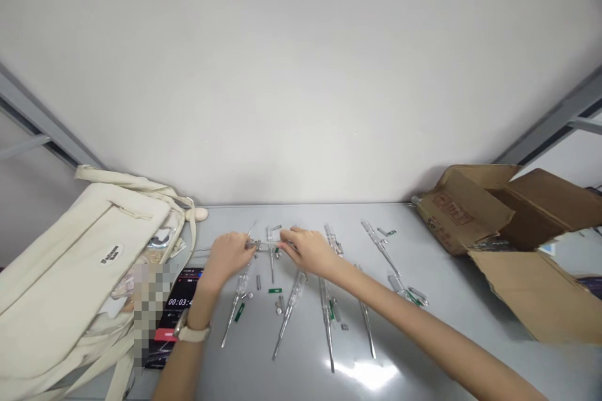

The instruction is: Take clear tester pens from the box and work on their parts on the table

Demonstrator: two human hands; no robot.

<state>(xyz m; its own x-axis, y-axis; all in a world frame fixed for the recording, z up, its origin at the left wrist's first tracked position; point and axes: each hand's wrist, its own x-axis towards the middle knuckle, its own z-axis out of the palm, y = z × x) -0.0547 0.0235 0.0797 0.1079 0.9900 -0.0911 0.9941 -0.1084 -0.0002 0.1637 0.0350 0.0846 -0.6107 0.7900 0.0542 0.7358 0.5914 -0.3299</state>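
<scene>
My left hand (230,257) is closed in a pinch on a clear-handled test screwdriver (266,244), held level above the table; a thin shaft shows to the left of the hand. My right hand (308,250) pinches at the other end of it, and the exact part between those fingers is too small to make out. Around and below the hands lie more transparent test screwdrivers, among them one at the left (235,310) and one in the middle (288,319). Beside them are small green strips (275,291), metal pieces (258,282) and round silver parts (278,309).
A cream bag (79,250) with straps fills the left side, next to a phone (181,291) showing a running timer. An open cardboard box (451,213) stands at the right, its flaps spread over the grey table (254,379). A pale wall rises behind.
</scene>
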